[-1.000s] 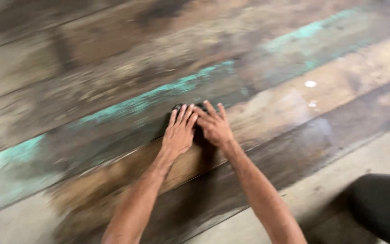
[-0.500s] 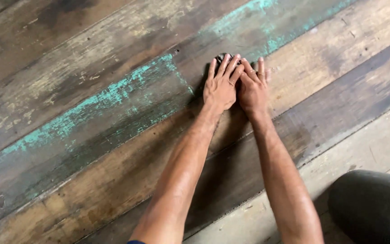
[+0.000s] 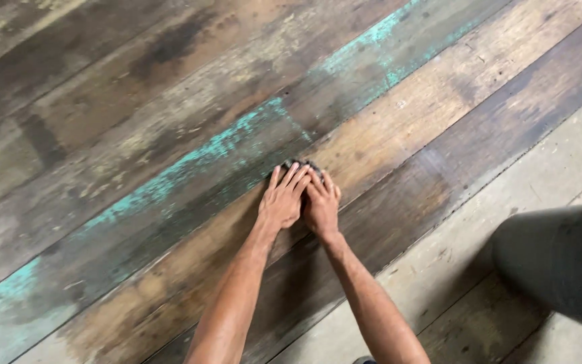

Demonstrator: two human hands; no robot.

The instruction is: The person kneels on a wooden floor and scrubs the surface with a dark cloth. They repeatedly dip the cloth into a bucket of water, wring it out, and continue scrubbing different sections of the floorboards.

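Two hands stacked for pressure | left hand [image 3: 281, 202] and right hand [image 3: 320, 207] side by side, fingers [image 3: 293, 176] extended flat over small dark scrubbing pad [image 3: 302, 164] | pad pinned on weathered, teal-streaked wooden plank floor [image 3: 170, 168] | dark cylindrical bucket [image 3: 560, 263] well apart, right.

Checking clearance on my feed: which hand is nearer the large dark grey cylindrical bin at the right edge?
Right. The right hand lies on the bin side of the worn wooden planks; the left hand presses beside it, farther away. Neither touches the bin.
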